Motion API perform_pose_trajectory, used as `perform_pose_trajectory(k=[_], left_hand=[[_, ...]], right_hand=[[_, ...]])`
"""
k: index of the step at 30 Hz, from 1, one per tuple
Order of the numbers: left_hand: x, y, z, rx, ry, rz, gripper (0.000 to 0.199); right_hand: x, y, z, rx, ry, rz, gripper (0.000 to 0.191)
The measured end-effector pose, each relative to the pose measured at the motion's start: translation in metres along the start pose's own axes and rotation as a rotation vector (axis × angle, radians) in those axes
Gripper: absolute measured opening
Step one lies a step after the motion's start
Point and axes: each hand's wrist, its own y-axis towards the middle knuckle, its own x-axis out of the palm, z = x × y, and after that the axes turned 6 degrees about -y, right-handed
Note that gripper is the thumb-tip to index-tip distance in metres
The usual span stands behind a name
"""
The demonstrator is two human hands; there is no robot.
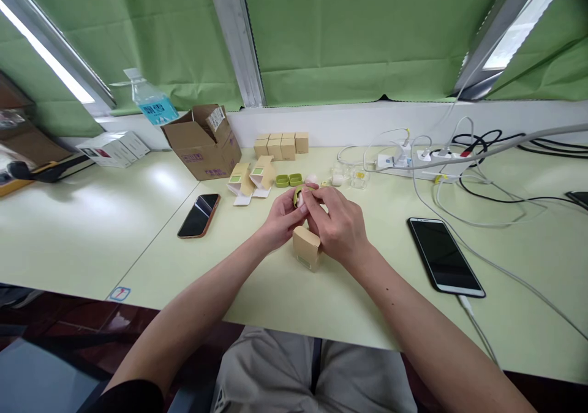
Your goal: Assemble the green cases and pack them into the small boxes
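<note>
Over the table, my left hand (281, 218) and my right hand (339, 222) meet, both closed around a small olive-green case (296, 196) with a white piece at its opening. My fingers cover most of it, so its exact kind does not show. Just below my hands stands an opened small tan cardboard box (306, 247). Beyond them sit two small olive-green square cases (289, 181), side by side. A small whitish rounded item (311, 179) lies right behind my fingertips, and small clear plastic pieces (358, 179) are to its right.
Two opened tan boxes (252, 179) stand left of the green cases, with several closed ones (281, 146) behind. A large carton (204, 143) leans near a bottle (154, 102). Phones lie left (199, 215) and right (444, 257). A power strip (422, 163) trails cables across the right side.
</note>
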Motion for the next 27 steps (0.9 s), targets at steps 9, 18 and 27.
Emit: perform_pose_trajectory(k=[9, 18, 27], left_hand=[[0.004, 0.0, -0.001, -0.025, -0.006, 0.043, 0.061], [-0.002, 0.001, 0.0, -0.053, -0.069, -0.004, 0.05], [-0.017, 0.011, 0.002, -0.013, -0.195, 0.049, 0.038]], right_hand=[[-0.003, 0.005, -0.006, 0.01, -0.061, 0.011, 0.028], [0.003, -0.004, 0.005, 0.112, 0.223, -0.141, 0.043], [0.009, -0.015, 0.028, 0.37, 0.518, -0.132, 0.053]])
